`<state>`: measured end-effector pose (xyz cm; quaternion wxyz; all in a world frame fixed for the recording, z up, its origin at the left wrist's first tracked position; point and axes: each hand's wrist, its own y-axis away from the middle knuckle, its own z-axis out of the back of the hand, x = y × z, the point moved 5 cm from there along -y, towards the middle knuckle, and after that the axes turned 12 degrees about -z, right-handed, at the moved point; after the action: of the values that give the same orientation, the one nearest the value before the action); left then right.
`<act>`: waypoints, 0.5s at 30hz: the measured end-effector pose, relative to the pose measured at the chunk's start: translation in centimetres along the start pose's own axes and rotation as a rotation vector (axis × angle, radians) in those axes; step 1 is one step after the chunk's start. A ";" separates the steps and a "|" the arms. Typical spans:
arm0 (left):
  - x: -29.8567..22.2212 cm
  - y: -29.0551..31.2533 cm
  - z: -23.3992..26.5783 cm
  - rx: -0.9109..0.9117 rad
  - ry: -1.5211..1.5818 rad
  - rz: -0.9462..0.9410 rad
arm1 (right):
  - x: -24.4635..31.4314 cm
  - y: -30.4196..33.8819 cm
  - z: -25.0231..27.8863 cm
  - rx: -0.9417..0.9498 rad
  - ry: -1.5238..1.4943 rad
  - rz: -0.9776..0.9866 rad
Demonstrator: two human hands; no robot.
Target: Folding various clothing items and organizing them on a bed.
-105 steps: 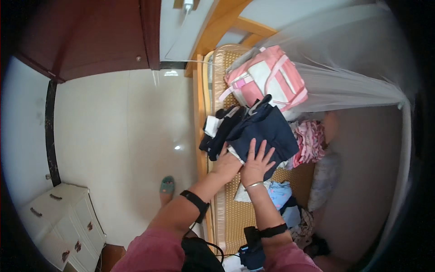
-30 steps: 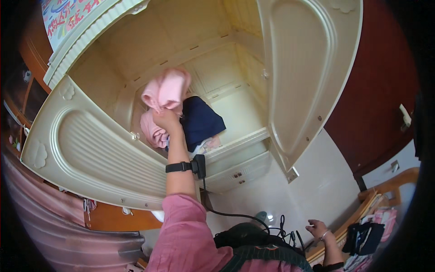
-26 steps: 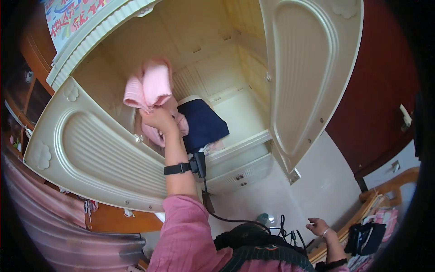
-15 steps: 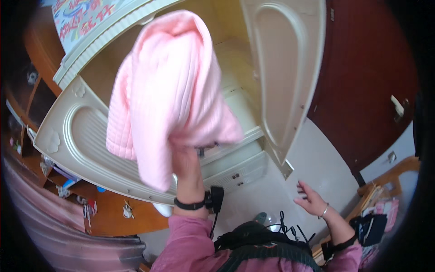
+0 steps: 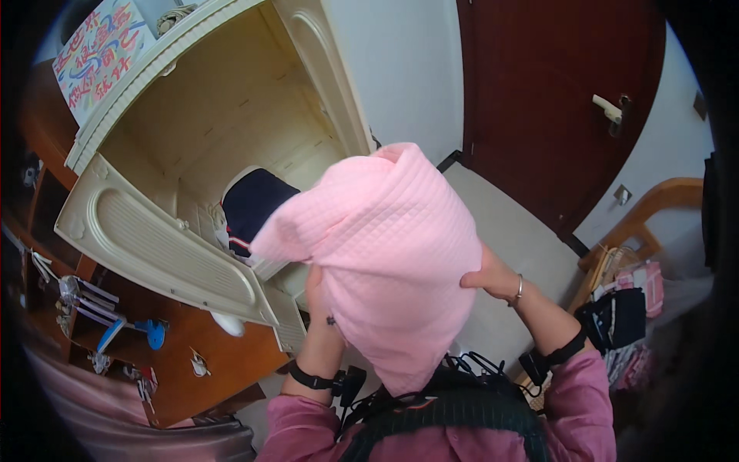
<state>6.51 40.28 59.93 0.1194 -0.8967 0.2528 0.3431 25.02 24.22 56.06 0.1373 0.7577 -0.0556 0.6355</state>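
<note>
A bulky pink quilted garment [image 5: 400, 239] hangs in front of me between both hands, loosely bunched, its lower end tapering toward my waist. At its left edge my left hand [image 5: 315, 289] holds it from beneath, with the fingers hidden by the fabric. My right hand [image 5: 494, 279] grips the right edge, thumb on the front and the other fingers behind the fabric. Beyond the garment stands a cream wardrobe [image 5: 223, 123] with its doors swung open. Inside its lower part lies dark navy folded clothing [image 5: 258, 202] with a red and white stripe.
The wardrobe's left door [image 5: 169, 239] juts out beside a brown wooden desk [image 5: 223, 369] holding a blue lamp [image 5: 154, 334]. A dark red door [image 5: 546, 100] stands at the far right. Near my right arm, a wooden chair [image 5: 654, 208] has clothes piled by it.
The pink garment has moved out of the wardrobe opening, right and nearer to me. My right hand, earlier free, has taken hold of it. The view has turned right.
</note>
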 end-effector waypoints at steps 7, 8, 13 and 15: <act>7.1 3.3 2.2 -0.024 -0.031 0.307 | -3.4 4.6 0.3 -0.029 -0.332 -0.266; 7.6 4.5 1.9 -0.009 0.073 0.442 | -4.3 4.9 0.6 -0.086 -0.357 -0.293; 8.7 8.7 5.5 0.128 -0.343 0.437 | -6.0 4.8 -1.1 -0.159 -0.372 -0.461; 7.8 8.6 5.8 0.164 -0.457 0.321 | -6.8 3.2 -1.9 -0.151 -0.271 -0.515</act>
<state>3.68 32.39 50.00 0.1895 -0.7321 0.3847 0.5293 21.11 21.05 50.19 0.3415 0.8125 0.0734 0.4667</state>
